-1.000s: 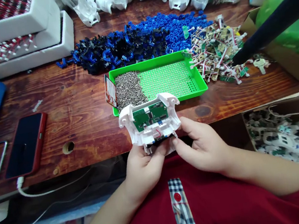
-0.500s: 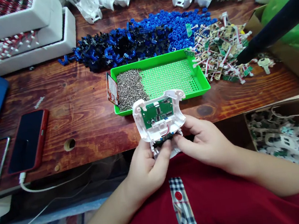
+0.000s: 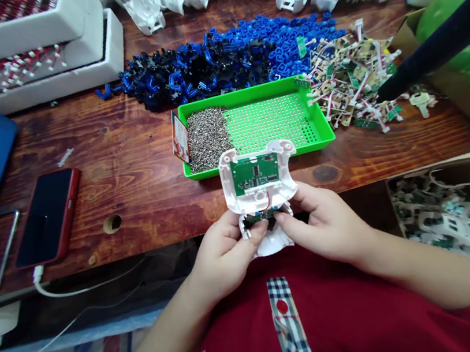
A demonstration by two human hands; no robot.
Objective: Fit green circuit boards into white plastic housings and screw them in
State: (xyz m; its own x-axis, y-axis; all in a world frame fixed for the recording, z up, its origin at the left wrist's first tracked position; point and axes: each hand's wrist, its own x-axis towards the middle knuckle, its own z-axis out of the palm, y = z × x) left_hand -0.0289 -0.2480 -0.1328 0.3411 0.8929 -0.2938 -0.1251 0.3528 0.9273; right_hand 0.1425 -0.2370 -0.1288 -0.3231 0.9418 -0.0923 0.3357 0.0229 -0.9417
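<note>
Between my hands is a white plastic housing (image 3: 231, 194) in two hinged-looking parts, held near my shirt. Its upper part carries a green circuit board (image 3: 245, 183), with a short red-and-white wire below it. The lower part, a smaller white shell (image 3: 274, 241), holds a dark narrow circuit board (image 3: 262, 215). My left hand (image 3: 228, 250) is closed around the housing's left side, its thumb pressing near the narrow board. From the right, my right hand (image 3: 322, 219) grips the same housing, thumb on the lower part. The fingers behind the housing are hidden.
Beyond the housing stands a green tray (image 3: 320, 129) with small metal screws (image 3: 207, 139). Behind it lie blue and black plastic parts (image 3: 202, 67) and small wired boards (image 3: 348, 78). A phone (image 3: 48, 217) charges at left. A dark pole (image 3: 434, 37) slants in from the right.
The housing has tilted and moved slightly right in view, so its lower shell and narrow board show more. Both hands keep hold of it. The whole view has shifted a little.
</note>
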